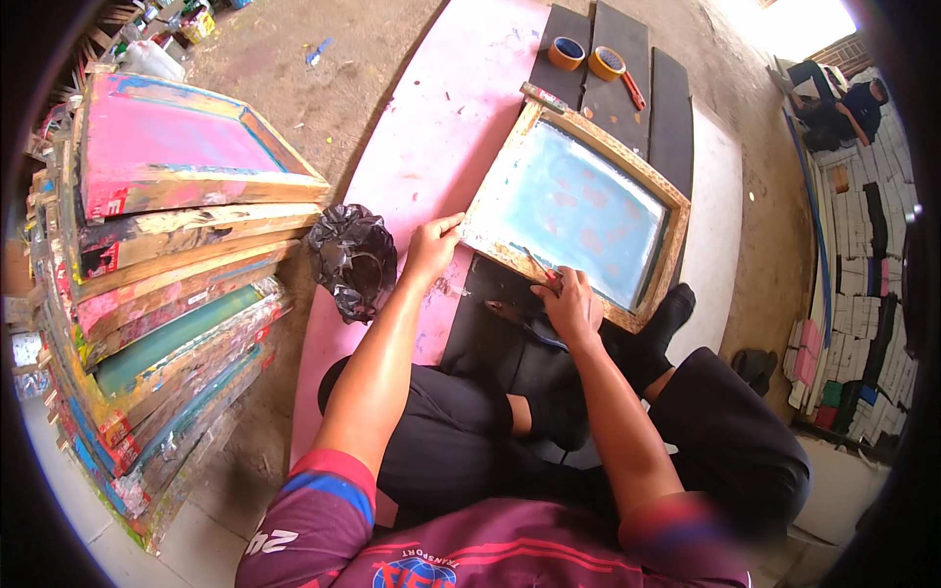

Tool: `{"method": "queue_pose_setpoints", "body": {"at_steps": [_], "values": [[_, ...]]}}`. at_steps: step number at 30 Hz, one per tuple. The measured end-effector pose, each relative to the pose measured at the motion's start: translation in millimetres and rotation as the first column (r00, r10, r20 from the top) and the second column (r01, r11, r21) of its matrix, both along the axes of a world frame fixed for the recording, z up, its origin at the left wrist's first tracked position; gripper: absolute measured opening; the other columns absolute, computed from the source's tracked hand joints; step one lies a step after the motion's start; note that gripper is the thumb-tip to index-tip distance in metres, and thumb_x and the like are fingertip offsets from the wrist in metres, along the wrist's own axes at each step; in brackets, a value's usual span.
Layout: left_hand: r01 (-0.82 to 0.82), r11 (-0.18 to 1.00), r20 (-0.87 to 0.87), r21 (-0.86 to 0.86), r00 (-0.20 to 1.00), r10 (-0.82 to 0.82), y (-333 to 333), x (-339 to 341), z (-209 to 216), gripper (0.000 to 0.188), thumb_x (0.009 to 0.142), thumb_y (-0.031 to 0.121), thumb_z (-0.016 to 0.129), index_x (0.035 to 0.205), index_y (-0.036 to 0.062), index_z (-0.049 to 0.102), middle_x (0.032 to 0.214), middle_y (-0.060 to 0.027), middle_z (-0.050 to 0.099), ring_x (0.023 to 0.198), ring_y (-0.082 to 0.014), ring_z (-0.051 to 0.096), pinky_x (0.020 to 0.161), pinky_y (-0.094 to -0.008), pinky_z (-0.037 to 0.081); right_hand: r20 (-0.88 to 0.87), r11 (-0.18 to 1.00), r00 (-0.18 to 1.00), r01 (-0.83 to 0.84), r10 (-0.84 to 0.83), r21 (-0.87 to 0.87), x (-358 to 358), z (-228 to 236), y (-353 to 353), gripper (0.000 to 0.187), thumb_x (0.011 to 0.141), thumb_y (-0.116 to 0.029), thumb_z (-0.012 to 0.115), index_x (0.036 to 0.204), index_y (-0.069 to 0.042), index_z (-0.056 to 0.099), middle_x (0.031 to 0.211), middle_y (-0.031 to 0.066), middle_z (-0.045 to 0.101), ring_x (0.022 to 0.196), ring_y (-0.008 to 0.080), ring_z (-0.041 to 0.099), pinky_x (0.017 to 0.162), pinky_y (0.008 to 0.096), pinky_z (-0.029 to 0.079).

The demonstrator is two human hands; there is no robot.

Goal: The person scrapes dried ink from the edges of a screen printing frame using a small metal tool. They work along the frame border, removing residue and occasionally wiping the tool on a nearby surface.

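Note:
A wooden screen-printing frame (676,218) with pale blue mesh lies tilted in front of me. My left hand (431,250) grips its left corner, fingers on the wood. Over the near rail, my right hand (570,306) is closed around a slim tool with a red handle and thin metal shaft, apparently a screwdriver (534,262). Its tip is near the inner edge of the mesh. Just below that hand, a pair of pliers (508,314) lies on the black boards, partly hidden by the hand. A dark stick (542,96) sits at the frame's far corner.
Stacked screen frames (186,220) stand at left, beside a black plastic bag (355,260). Beyond the frame lie two tape rolls (567,53) and a red cutter (634,91) on black boards. A pink board (421,127) runs beneath. Another person (848,113) sits far right.

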State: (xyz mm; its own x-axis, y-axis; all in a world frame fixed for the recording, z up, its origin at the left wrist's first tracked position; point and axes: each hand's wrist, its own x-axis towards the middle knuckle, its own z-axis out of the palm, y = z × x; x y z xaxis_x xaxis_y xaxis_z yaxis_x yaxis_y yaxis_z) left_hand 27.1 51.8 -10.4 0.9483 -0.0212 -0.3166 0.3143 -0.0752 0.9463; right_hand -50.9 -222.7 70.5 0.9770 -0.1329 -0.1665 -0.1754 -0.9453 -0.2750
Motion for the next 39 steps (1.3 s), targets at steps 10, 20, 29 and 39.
{"method": "queue_pose_setpoints", "body": {"at_steps": [10, 20, 29, 39], "values": [[0.064, 0.940, 0.112, 0.334, 0.988, -0.107, 7, -12, 41, 0.043, 0.091, 0.014, 0.082, 0.131, -0.0024, 0.075, 0.120, -0.0205, 0.077, 0.115, -0.0344, 0.074, 0.100, -0.0417, 0.056, -0.061, 0.927, 0.948, -0.288, 0.311, 0.239, 31, 52, 45, 0.040, 0.104, -0.022, 0.066, 0.143, -0.020, 0.065, 0.114, 0.0166, 0.076, 0.099, 0.0404, 0.074, 0.082, 0.0512, 0.057], [0.139, 0.978, -0.105, 0.158, 0.987, -0.124, 14, -9, 39, 0.053, 0.096, 0.023, 0.080, 0.139, -0.0056, 0.068, 0.137, -0.0288, 0.070, 0.129, -0.0330, 0.070, 0.109, -0.0407, 0.053, -0.062, 0.920, 0.948, -0.287, 0.313, 0.267, 29, 41, 53, 0.041, 0.102, -0.020, 0.067, 0.142, -0.022, 0.068, 0.092, 0.0219, 0.073, 0.079, 0.0442, 0.073, 0.068, 0.0546, 0.056], [0.185, 0.980, -0.218, 0.073, 0.962, -0.165, 11, -4, 39, 0.041, 0.094, 0.027, 0.083, 0.113, -0.0073, 0.073, 0.105, -0.0174, 0.079, 0.097, -0.0206, 0.073, 0.088, -0.0392, 0.056, -0.140, 0.931, 0.933, -0.300, 0.332, 0.207, 31, 57, 63, 0.038, 0.104, -0.022, 0.064, 0.142, -0.022, 0.069, 0.090, 0.0205, 0.073, 0.075, 0.0419, 0.073, 0.066, 0.0528, 0.057], [0.060, 0.983, -0.212, -0.171, 0.972, -0.096, 8, -9, 10, 0.031, 0.093, 0.019, 0.085, 0.110, -0.0041, 0.074, 0.104, -0.0115, 0.079, 0.093, -0.0161, 0.071, 0.084, -0.0351, 0.056, -0.284, 0.954, 0.911, -0.278, 0.300, 0.117, 37, 71, 79, 0.039, 0.105, -0.023, 0.061, 0.144, -0.020, 0.068, 0.093, 0.0220, 0.074, 0.085, 0.0433, 0.074, 0.076, 0.0536, 0.058]]}}
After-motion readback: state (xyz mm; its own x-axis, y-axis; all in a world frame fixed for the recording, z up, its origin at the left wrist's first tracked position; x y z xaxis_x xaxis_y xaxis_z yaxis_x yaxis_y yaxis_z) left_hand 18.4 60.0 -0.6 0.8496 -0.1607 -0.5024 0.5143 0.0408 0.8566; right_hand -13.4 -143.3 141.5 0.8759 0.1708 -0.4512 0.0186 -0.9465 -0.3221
